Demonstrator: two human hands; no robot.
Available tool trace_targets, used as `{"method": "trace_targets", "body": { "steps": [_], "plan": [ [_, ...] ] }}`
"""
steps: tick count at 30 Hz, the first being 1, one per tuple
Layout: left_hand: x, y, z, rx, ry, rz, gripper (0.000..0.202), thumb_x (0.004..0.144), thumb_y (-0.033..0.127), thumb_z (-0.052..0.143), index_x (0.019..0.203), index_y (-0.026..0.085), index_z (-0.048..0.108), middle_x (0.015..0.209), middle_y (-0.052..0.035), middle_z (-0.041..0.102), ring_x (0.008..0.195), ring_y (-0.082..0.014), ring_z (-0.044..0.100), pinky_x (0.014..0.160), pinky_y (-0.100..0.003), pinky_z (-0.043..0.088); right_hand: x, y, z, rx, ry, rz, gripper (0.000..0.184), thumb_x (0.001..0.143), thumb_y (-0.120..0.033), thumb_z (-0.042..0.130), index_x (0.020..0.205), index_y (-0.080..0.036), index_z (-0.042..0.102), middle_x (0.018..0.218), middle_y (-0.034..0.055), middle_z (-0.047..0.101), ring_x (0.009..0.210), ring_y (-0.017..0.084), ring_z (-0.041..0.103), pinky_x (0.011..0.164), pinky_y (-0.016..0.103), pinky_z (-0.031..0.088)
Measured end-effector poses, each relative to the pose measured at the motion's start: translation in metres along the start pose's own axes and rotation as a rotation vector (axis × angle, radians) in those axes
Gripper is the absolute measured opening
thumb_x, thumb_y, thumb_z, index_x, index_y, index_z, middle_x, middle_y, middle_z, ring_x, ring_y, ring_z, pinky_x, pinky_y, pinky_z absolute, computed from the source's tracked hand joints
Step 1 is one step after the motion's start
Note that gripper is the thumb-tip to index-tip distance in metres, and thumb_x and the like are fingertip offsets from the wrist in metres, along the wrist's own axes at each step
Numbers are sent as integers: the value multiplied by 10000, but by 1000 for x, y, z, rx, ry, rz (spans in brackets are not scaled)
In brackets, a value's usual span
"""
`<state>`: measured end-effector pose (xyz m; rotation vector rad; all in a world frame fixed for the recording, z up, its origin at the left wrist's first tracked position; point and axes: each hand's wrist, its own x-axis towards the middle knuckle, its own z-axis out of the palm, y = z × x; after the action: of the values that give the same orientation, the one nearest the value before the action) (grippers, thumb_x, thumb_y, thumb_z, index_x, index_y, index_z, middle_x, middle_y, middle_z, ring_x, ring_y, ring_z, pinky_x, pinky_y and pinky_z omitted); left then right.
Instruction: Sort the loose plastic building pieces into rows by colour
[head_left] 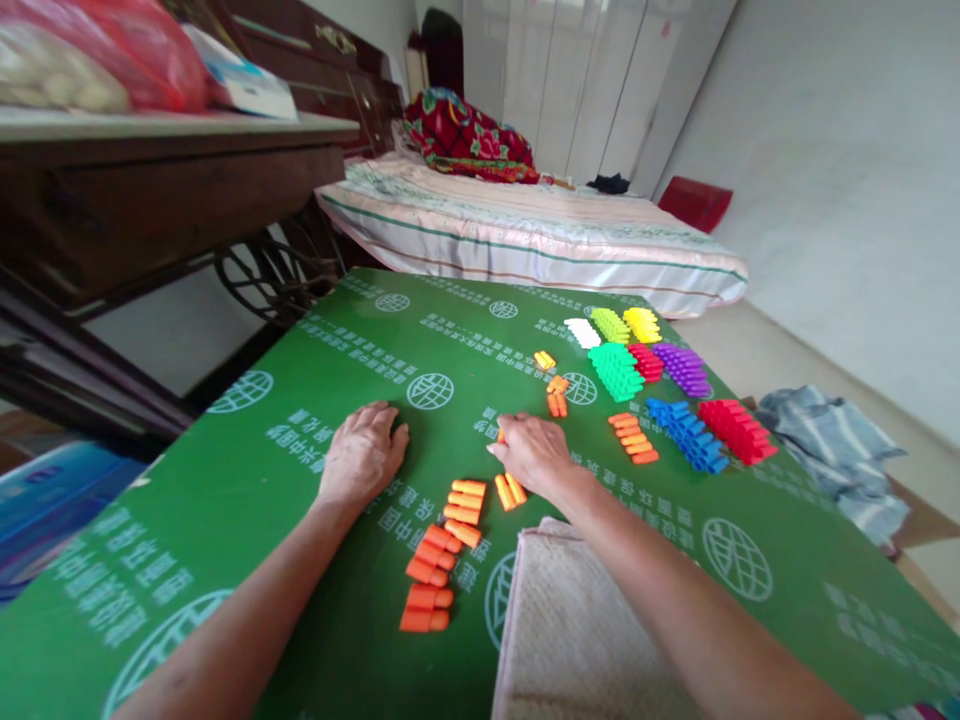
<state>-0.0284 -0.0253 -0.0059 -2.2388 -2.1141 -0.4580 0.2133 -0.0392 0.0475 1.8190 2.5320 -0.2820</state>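
Observation:
My left hand (365, 452) rests palm down on the green board (345, 350), holding nothing, its thumb a little apart from the fingers. My right hand (534, 447) pinches a small orange plastic peg, mostly hidden by the fingers. Just below that hand lie orange pegs (510, 491). Between my forearms runs a column of light orange pegs (466, 500) and darker orange-red pegs (425, 608). Beyond the right hand sit small orange pegs (556, 396) and yellow-orange pegs (544, 359). Another orange row (634, 438) is to its right.
Sorted blocks of pegs stand at the right: green (616, 371), blue (686, 434), red (737, 431), purple (681, 369), yellow (642, 324) and white (583, 332). A folded beige cloth (577, 630) lies under my right forearm. A bed (525, 220) stands behind the board.

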Motion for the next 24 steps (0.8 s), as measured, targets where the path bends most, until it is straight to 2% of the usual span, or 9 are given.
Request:
{"method": "trace_targets", "body": {
  "steps": [2,5,10,15,20,24],
  "plan": [
    [-1,0,1,-2,5,-2,575,888,455,254,1189,85,576,1299,-163,548,1238,-300,480,1097,-433,383,8,-2,3,-40,2,-14,245,926,-314,517,1073,-163,643,1060,106,687,980,213,655,822,312,483],
    [-1,0,2,-5,3,-6,575,888,447,256,1191,76,574,1303,-169,542,1247,-295,472,1106,-426,374,3,5,6,-81,-4,1,210,923,-253,488,978,-165,670,1024,99,691,957,205,662,797,295,482],
    [1,0,2,-7,-4,-1,609,880,462,241,1201,63,570,1311,-177,535,1248,-297,470,1118,-426,362,-33,36,7,-102,-23,124,199,915,-277,500,971,-191,671,1029,86,694,935,190,665,762,276,467],
    [3,0,-1,4,-25,-2,633,878,471,220,1210,51,557,1316,-185,526,1252,-307,460,1112,-437,364,-71,69,4,-31,-32,230,151,869,-347,596,891,-217,669,952,43,693,872,169,654,706,258,427],
    [5,3,-4,9,-32,10,665,859,477,209,1202,28,558,1297,-202,534,1240,-315,466,1107,-443,366,-89,85,0,44,-55,238,96,771,-294,705,821,-225,661,885,-3,685,799,140,626,652,238,380],
    [7,3,-4,12,-27,7,711,841,498,178,1192,16,565,1285,-212,546,1226,-319,482,1105,-449,371,-98,93,5,57,-4,298,87,795,-323,679,806,-239,660,839,-15,695,757,134,629,623,236,365]
  ]
}}
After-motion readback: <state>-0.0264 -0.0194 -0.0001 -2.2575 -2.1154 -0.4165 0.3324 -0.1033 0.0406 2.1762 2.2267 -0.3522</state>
